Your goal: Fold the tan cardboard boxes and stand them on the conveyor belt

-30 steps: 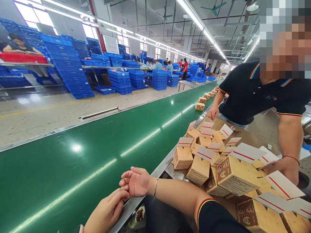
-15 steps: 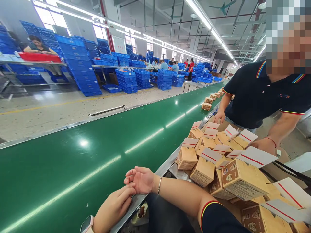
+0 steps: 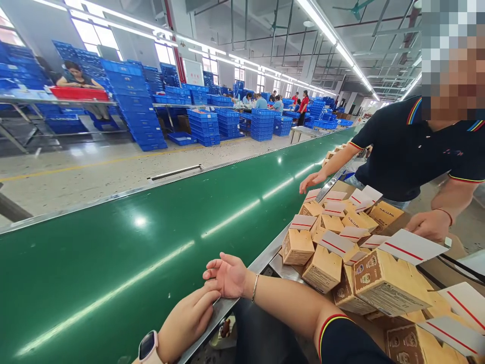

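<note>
My right hand (image 3: 227,275), a thin bracelet at its wrist, rests palm-up on the metal edge of the green conveyor belt (image 3: 113,263). Its fingers are loosely spread and hold nothing. My left hand (image 3: 189,316), with a pink-strapped watch (image 3: 148,347) on the wrist, lies flat against the belt edge. Its fingertips touch my right hand. To the right, a pile of small brown cardboard boxes (image 3: 341,253) with open white, red-striped flaps fills the side table. The nearest box (image 3: 297,246) is about a hand's length from my right wrist.
A person in a black polo (image 3: 413,151) leans over the boxes, one hand (image 3: 312,181) reaching over the belt and the other (image 3: 430,225) on the pile. Stacked blue crates (image 3: 136,108) and other workers stand beyond the belt. A red tray (image 3: 78,93) sits on a far table.
My hands have stayed in place. The person's far hand has stretched out over the belt edge, and their near hand has drawn back along the pile. The view shifted slightly.
</note>
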`<state>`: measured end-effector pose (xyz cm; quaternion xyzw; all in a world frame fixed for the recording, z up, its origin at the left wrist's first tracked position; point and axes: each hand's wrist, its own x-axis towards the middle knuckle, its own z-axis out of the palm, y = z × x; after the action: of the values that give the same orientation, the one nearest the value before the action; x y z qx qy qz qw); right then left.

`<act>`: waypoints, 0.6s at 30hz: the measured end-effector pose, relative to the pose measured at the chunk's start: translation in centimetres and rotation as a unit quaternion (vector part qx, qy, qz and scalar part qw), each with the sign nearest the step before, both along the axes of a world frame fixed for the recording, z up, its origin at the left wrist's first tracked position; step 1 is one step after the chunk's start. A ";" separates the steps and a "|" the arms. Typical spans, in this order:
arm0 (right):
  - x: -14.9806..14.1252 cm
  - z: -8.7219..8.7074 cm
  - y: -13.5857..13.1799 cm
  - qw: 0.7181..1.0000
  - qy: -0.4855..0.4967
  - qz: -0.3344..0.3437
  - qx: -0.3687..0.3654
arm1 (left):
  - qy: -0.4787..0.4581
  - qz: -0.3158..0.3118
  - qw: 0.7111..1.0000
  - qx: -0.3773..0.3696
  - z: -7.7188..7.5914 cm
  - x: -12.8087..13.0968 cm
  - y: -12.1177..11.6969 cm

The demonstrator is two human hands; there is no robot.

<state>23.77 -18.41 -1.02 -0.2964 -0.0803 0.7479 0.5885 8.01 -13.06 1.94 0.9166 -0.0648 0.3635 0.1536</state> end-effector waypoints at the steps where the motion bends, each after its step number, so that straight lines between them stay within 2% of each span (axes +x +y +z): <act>1: 0.0 0.1 0.0 1.000 0.004 -0.001 -0.001 | 0.004 0.006 1.000 -0.018 -0.1 0.0 0.1; 4: -0.1 0.4 -0.1 1.000 0.013 0.000 0.000 | 0.004 0.014 0.999 -0.049 -0.3 0.0 0.3; 9: -0.1 0.7 -0.3 1.000 0.017 0.003 0.003 | -0.015 0.019 0.999 -0.045 -0.2 0.0 0.5; 18: -0.4 1.1 -0.2 1.000 0.005 0.014 -0.010 | 0.020 0.008 0.998 -0.057 -0.2 -0.1 0.4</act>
<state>23.35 -18.60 0.09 -0.2973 -0.0738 0.7582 0.5756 7.90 -12.65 1.73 0.9140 -0.0336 0.3494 0.2037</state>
